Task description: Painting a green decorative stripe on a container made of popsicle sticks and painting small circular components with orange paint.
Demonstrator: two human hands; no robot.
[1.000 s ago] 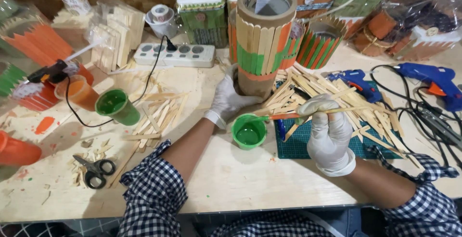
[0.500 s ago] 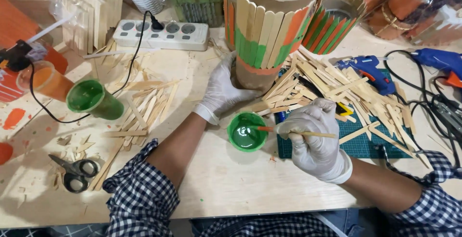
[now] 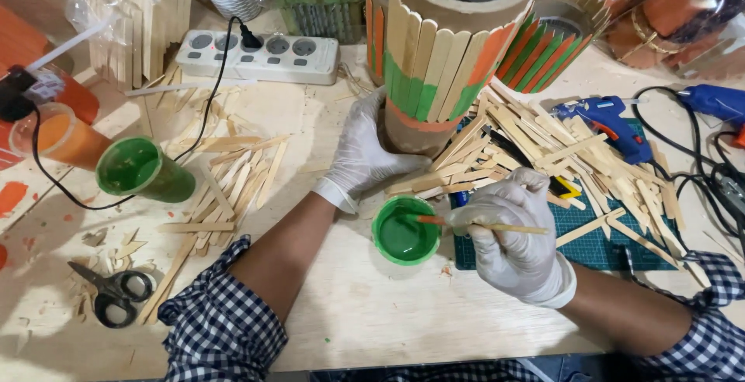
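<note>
From the head view, your left hand, in a white glove, lies against the base of the tall cardboard cylinder, fingers curled loosely around its lower left side and steadying it upright on the wooden surface. The cylinder is clad in flat wooden sticks standing side by side, some bare, some painted green and orange in bands.

Your right hand, also gloved, pinches a thin paintbrush between thumb and fingers. The brush lies nearly level, pointing left, with its orange ferrule and tip over the small green paint cup. That cup sits on the surface just in front of the cylinder, between your two hands, and touches the edge of the green cutting mat.

A loose heap of wooden sticks spreads over the mat to the right of the cylinder, with a blue glue gun lying at its far side. To your left stand a larger green cup and an orange cup, with more sticks scattered between them and your left forearm. Black-handled scissors lie near the front left edge, and a white power strip sits at the back.
</note>
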